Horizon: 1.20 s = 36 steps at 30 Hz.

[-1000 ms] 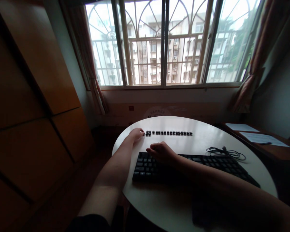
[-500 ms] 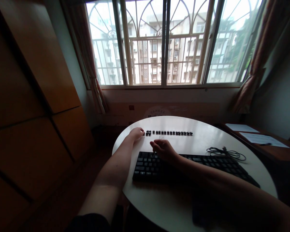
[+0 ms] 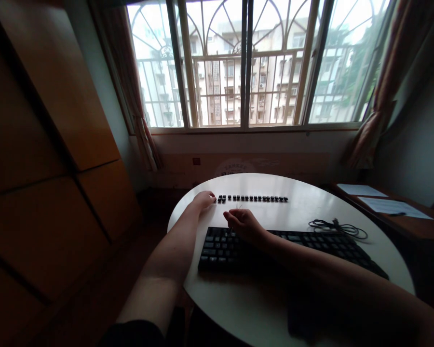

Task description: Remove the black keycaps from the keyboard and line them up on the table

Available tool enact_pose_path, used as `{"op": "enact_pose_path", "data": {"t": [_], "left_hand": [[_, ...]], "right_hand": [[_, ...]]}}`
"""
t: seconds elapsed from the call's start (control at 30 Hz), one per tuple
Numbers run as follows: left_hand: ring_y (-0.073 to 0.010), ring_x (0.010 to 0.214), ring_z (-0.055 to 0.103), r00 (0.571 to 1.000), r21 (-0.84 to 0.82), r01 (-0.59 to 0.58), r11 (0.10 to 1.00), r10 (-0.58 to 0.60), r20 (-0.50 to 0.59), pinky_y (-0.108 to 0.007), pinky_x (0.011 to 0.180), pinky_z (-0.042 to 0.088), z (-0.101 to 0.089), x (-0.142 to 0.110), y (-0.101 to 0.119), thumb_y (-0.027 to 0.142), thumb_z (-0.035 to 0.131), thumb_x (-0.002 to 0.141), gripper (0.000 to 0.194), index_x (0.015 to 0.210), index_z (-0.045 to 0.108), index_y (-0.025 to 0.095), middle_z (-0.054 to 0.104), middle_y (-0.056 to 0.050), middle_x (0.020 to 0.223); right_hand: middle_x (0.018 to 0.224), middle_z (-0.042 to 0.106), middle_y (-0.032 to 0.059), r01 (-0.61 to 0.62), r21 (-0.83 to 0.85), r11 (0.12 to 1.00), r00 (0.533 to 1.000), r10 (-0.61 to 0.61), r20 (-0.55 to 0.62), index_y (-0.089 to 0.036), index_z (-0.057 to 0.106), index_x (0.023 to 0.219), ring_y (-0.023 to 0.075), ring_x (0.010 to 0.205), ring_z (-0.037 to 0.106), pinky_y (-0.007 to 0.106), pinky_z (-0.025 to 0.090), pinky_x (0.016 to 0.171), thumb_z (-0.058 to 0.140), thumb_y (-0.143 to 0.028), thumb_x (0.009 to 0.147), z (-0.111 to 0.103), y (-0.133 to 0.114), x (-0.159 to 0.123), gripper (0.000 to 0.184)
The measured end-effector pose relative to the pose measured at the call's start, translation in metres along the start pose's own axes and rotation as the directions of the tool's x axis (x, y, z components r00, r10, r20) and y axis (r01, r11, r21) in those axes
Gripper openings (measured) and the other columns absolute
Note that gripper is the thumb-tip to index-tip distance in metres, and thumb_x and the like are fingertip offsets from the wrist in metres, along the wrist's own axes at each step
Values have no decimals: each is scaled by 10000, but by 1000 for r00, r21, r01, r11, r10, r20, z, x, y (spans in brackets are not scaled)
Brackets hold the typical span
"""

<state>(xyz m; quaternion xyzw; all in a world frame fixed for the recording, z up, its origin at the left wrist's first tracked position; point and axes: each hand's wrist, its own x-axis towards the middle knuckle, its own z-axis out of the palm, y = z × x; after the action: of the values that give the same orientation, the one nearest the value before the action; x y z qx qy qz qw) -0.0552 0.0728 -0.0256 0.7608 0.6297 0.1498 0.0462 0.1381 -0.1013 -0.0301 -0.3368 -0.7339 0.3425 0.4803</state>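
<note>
My left hand point(image 3: 204, 198) rests on the table at the left end of a row of small black keycaps point(image 3: 255, 198). Its fingers are curled against the end keycap point(image 3: 214, 199), partly hiding it. Over the left part of a black keyboard point(image 3: 217, 248), my right hand point(image 3: 245, 222) is closed around a thin wire keycap puller point(image 3: 239, 207). Fine wire ends stick out above the fist, and the tool's lower end reaches down among the upper left keys. My right forearm covers much of the keyboard's middle.
A coiled black cable point(image 3: 338, 228) lies behind the keyboard's right part on the round white table point(image 3: 235, 308). To the right, papers point(image 3: 394, 207) and a pen point(image 3: 397, 214) lie on a brown surface. A wooden cabinet point(image 3: 54, 159) stands at left; a barred window is ahead.
Both hands stay almost in place. The right hand has shifted very slightly, with the puller still in it; the row of keycaps looks the same.
</note>
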Motion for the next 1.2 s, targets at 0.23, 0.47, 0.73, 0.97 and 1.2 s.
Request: {"op": "enact_pose_path", "data": {"t": [0.23,0.47,0.73,0.97,1.2], "left_hand": [[-205,974,662,1000,-2,-1,1000,1,-3,-240,818,474,1,1,-1,371,594,845,287,1052,735,229,731,-50,1076],[-201,963,663,1000,-14,3,1000,-3,-6,-235,812,474,2,1,-1,375,602,838,279,1041,736,240,731,-45,1069],[-203,943,668,1000,-26,8,1000,-8,-11,-243,797,480,2,1,-2,383,614,836,279,1043,733,239,729,-51,1065],[-209,959,664,1000,-22,5,1000,-5,-9,-248,807,478,2,0,-1,367,610,837,281,1046,733,226,731,-58,1059],[-209,953,664,1000,-23,8,1000,-8,1,-248,800,476,1,-1,-1,371,610,833,281,1043,736,232,729,-53,1072]], "right_hand": [[496,417,-44,-19,-63,998,998,15,-60,-177,526,584,94,467,369,224,297,482,480,-527,909,0,-2,0,480],[521,413,-41,21,-132,991,998,-28,-50,-182,498,590,96,499,356,220,298,491,478,-514,918,1,4,-1,467],[513,397,-35,-1,-140,990,998,-9,-65,-181,527,606,105,501,346,226,286,477,490,-536,901,2,4,-1,463],[528,321,-48,34,-190,981,999,-32,13,-198,413,575,101,521,298,227,252,488,483,-498,909,2,2,-1,454],[531,258,-58,116,-264,957,993,-106,50,-202,335,567,95,527,245,228,226,489,479,-463,910,1,-3,-4,455]]}}
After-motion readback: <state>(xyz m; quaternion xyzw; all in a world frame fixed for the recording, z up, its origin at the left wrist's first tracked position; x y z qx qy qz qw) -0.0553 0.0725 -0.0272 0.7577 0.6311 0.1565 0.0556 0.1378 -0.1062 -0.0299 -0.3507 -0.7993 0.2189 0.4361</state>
